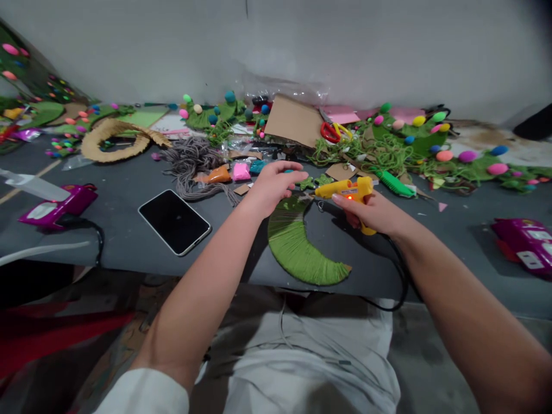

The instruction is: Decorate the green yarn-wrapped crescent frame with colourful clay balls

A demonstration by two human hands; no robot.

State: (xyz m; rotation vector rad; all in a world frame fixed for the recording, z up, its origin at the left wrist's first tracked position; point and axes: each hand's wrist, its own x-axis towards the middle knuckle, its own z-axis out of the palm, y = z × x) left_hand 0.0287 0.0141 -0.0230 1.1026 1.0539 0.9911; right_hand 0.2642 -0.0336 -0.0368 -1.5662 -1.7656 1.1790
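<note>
My right hand [364, 213] is wrapped round the handle of a yellow hot glue gun [338, 188], which has a small red light on its side. Its nozzle points left, at the upper end of a crescent wound with green yarn [297, 247]. This crescent lies flat near the table's front edge, with bare brown card at its lower tip. My left hand [278, 187] is over the crescent's upper end, fingers apart and stretched to the right; whether they touch it I cannot tell. Beside the nozzle lie small green stars [323, 180].
A phone [175, 221] lies to the left, below a heap of grey yarn [190, 164]. Behind are a straw-coloured ring [92, 144], cardboard [293, 121], scissors [330, 132] and a green cutter [397, 183]. Purple devices [60, 207] stand at both sides. The glue gun's black cable [405, 282] hangs over the edge.
</note>
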